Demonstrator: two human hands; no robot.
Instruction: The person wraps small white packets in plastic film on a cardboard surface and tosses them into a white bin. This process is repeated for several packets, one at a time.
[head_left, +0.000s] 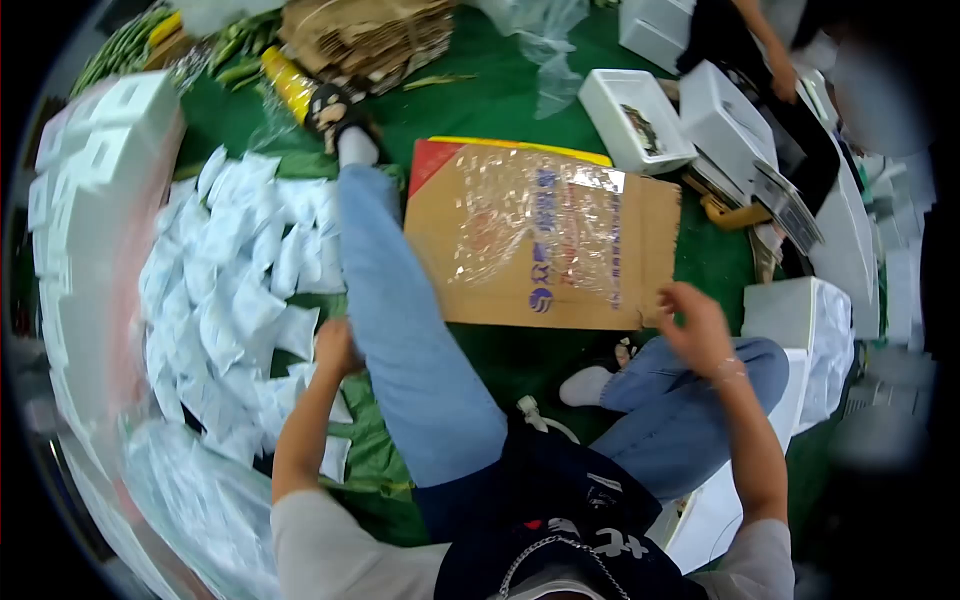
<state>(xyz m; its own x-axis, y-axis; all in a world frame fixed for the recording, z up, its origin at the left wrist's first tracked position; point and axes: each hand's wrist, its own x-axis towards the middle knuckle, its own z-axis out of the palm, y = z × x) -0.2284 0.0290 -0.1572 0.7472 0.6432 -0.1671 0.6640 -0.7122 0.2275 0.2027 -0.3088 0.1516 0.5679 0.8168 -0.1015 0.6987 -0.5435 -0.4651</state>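
Note:
A spread of white sachet-like packets (pixel 225 290) covers green sheeting on the left. My left hand (pixel 337 347) is beside my left shin at the right edge of these packets, its fingers curled closed; whatever is in them is hidden. A flattened brown cardboard piece (pixel 510 235) with blue and red print and shiny clear tape lies in front of me. My right hand (pixel 697 325) hovers over my bent right knee, its loosely bent fingers apart and fingertips right at the cardboard's lower right corner.
Stacked white foam boxes (pixel 110 170) line the left side, near a filled clear plastic bag (pixel 195 500). Stacked brown paper (pixel 365 40) and green vegetables (pixel 120 50) lie at the back. An open foam box (pixel 635 120) and another person's arm (pixel 770 50) are at upper right.

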